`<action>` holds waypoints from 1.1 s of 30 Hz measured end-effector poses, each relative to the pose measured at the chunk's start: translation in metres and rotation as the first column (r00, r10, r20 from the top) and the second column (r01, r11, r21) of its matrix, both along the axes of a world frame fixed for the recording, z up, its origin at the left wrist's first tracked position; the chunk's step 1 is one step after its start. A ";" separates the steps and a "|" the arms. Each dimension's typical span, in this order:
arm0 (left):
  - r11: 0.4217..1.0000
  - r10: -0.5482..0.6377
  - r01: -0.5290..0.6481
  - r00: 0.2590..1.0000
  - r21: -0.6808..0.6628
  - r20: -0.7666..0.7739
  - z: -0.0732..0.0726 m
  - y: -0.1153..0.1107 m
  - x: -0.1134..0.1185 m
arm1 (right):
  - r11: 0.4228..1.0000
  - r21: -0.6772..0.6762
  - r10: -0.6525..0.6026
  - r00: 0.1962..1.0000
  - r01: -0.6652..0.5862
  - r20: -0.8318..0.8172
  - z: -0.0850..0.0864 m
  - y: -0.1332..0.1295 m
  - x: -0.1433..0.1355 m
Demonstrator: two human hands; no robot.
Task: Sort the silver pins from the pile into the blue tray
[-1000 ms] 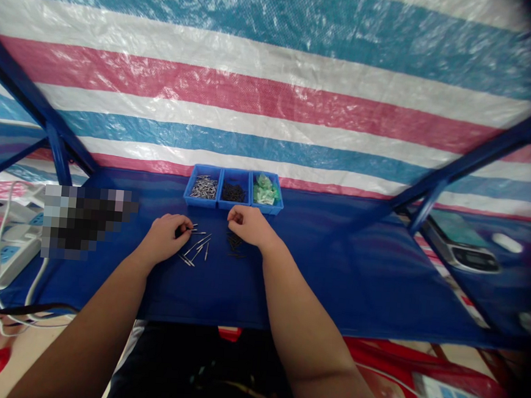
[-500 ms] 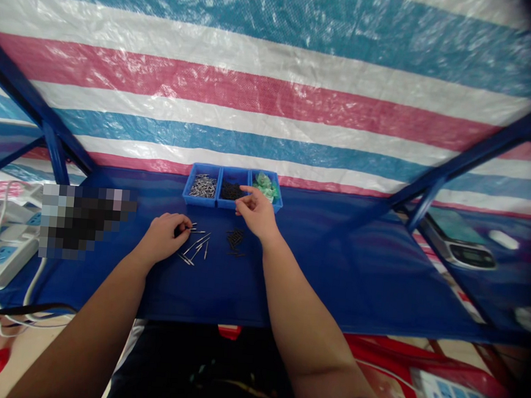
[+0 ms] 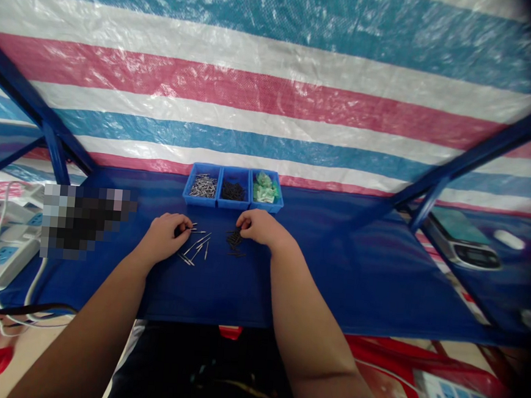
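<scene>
No legible lettering, brand or number anywhere (even the scale's display too blurred)

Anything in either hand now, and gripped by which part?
Can't tell: the left hand curls at the ends of thin silver metal pins; the right hand is bunched beside small dark slender pieces, any grip hidden.

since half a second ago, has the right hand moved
Yes, the right hand has drawn back from the middle blue bin to the dark pieces.
</scene>
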State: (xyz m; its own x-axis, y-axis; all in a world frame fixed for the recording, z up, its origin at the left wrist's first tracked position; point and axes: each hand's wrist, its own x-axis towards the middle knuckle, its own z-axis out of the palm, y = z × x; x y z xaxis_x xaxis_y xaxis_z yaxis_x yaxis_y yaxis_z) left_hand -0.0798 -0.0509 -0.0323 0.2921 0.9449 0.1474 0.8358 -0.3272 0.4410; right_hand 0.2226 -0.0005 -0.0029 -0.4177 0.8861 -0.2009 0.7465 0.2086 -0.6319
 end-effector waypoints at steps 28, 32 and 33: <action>1.000 -0.005 0.005 1.000 -0.001 0.008 0.001 -0.001 0.000 | 0.910 0.276 -0.162 0.878 0.309 -0.450 0.001 0.005 -0.014; 1.000 -0.005 0.005 1.000 -0.006 0.008 0.001 0.000 0.000 | 0.987 0.134 -0.068 0.984 0.091 -0.163 0.004 0.000 -0.001; 1.000 -0.005 0.005 1.000 -0.006 0.010 0.001 0.000 0.000 | 0.993 0.098 -0.053 0.994 0.062 -0.095 0.004 -0.001 0.001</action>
State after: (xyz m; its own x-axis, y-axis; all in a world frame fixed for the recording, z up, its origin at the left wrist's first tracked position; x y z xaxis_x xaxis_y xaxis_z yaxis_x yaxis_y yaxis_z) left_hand -0.0802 -0.0509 -0.0316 0.2955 0.9444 0.1444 0.8297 -0.3286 0.4513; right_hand 0.2235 -0.0013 0.0014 -0.3781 0.9229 -0.0721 0.6986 0.2334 -0.6763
